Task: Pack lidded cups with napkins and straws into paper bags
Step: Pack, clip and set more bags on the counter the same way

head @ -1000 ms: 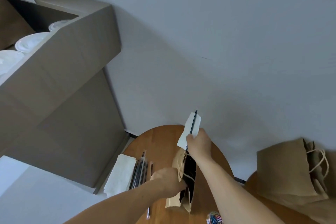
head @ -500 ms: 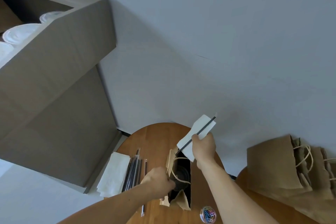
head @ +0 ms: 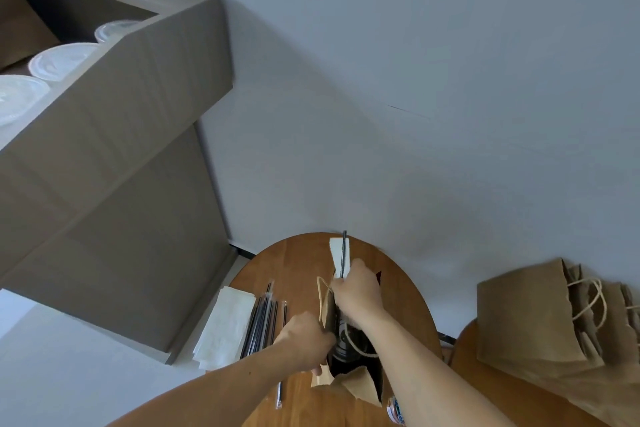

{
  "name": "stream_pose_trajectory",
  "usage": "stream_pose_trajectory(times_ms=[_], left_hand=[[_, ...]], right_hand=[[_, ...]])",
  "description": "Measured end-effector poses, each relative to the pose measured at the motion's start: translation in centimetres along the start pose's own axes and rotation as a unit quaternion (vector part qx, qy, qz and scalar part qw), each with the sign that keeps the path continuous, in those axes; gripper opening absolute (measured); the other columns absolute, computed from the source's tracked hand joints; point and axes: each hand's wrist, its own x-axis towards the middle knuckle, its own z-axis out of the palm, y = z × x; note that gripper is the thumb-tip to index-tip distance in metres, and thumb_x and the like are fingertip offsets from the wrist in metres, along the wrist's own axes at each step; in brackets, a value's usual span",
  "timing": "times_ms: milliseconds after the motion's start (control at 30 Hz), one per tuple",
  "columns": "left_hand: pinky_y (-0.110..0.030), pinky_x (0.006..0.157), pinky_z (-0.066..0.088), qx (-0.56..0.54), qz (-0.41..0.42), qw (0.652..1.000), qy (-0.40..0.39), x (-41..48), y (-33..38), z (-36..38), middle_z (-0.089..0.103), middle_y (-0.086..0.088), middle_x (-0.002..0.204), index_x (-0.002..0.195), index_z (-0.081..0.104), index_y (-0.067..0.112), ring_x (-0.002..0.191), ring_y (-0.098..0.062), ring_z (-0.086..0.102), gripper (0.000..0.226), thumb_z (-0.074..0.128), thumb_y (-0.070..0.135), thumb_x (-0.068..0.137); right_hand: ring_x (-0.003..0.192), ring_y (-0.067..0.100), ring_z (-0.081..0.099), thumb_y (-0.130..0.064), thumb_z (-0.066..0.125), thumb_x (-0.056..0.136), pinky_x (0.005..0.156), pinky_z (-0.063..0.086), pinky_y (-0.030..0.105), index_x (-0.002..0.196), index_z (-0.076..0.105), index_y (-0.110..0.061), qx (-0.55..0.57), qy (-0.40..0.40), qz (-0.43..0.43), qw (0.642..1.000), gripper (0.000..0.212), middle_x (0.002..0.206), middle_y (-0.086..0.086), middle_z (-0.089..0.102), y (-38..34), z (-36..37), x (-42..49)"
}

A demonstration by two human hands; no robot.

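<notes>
I see a round wooden table (head: 298, 263) low in my view, its far edge close against a plain grey wall (head: 433, 62). A second wooden table (head: 465, 374) sits just beside it on the right, only partly in frame. On the left stands a big grey-brown wood-grain cabinet (head: 131, 156), its upper part jutting out over the lower, with a dark open recess (head: 52, 3) at the top. Pale floor (head: 69, 378) shows below it. A thin dark line (head: 408, 111) marks the wall. At the bottom edge, on the round table, I make out a small multicoloured object (head: 396, 410), mostly hidden; I cannot tell what it is.
</notes>
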Motion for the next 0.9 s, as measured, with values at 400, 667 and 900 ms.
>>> stream_pose_trajectory(times_ms=[400, 667, 900], left_hand=[[-0.03, 0.066, 0.061, -0.036, 0.004, 0.999, 0.014, 0.8, -0.8, 0.3, 0.072, -0.008, 0.07, 0.095, 0.064, 0.008, 0.057, -0.013, 0.072, 0.02, 0.057, 0.026, 0.095], [-0.04, 0.082, 0.06, -0.052, -0.015, 0.999, -0.001, 0.5, -1.7, 0.1, 0.074, -0.015, 0.084, 0.098, 0.067, -0.002, 0.059, -0.008, 0.072, 0.026, 0.054, 0.02, 0.095], [-0.03, 0.069, 0.062, -0.06, -0.027, 0.998, 0.019, 0.3, -2.9, 0.1, 0.071, -0.006, 0.081, 0.099, 0.065, 0.01, 0.058, -0.009, 0.07, 0.017, 0.057, 0.024, 0.094]], right_hand=[[0.074, 0.005, 0.052, -0.019, 0.053, 0.099, 0.057, 0.036, 0.014, 0.093, 0.046, -0.029, -0.181, -0.168, 0.018, 0.969, 0.013, 0.083, -0.013, 0.051, 8.6, 0.9, -1.8], [0.077, 0.009, 0.058, -0.02, 0.054, 0.096, 0.057, 0.04, 0.021, 0.085, 0.055, -0.026, -0.17, -0.208, 0.095, 0.959, 0.013, 0.086, -0.005, 0.061, 9.1, 4.4, 2.6], [0.096, 0.02, 0.063, -0.022, 0.052, 0.095, 0.077, 0.047, 0.028, 0.103, 0.061, -0.014, -0.224, -0.132, 0.095, 0.961, 0.014, 0.108, 0.003, 0.066, 10.1, 6.4, 3.2]])
